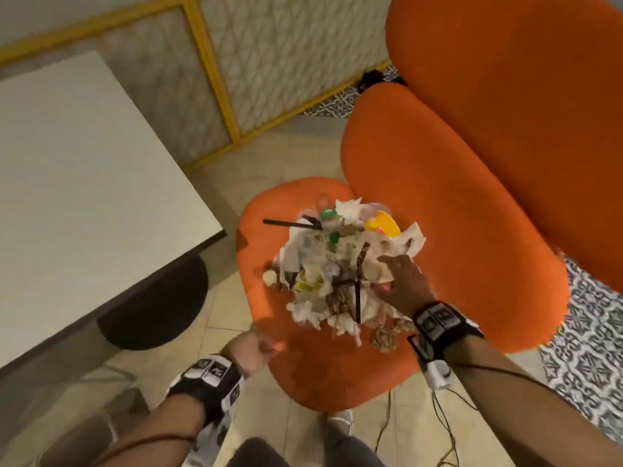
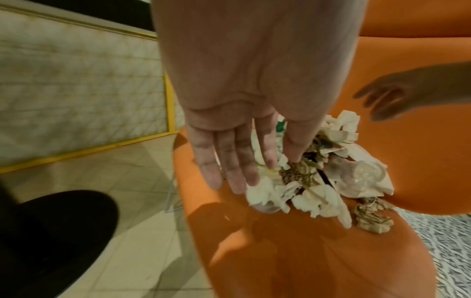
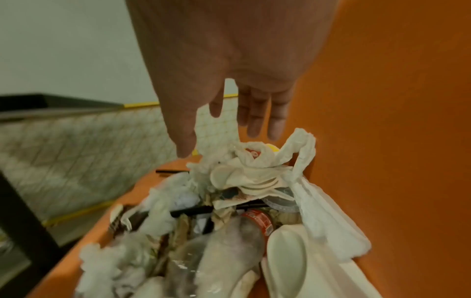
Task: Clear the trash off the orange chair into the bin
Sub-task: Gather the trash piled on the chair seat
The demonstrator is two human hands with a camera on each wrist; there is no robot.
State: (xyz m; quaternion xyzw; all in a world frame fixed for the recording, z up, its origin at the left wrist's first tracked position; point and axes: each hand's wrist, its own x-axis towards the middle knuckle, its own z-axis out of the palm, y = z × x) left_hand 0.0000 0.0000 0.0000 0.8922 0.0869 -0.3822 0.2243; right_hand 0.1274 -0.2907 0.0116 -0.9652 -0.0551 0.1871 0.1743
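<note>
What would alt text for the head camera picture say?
A heap of trash lies on an orange chair, seen from above. The right hand reaches over its right side, and the left hand hovers near its left edge, beside a white table.

— Left wrist view, report.
— Left hand (image 2: 229,145) extended, fingers straight, tips just over the near edge of the trash pile (image 2: 318,177) on the orange chair (image 2: 305,252).
— Pile contents?
— Crumpled white tissues, brown paper, a clear plastic bottle (image 2: 356,173).
— Other hand?
— Right hand (image 2: 397,94) at the frame's right, fingers spread, above the pile.
</note>
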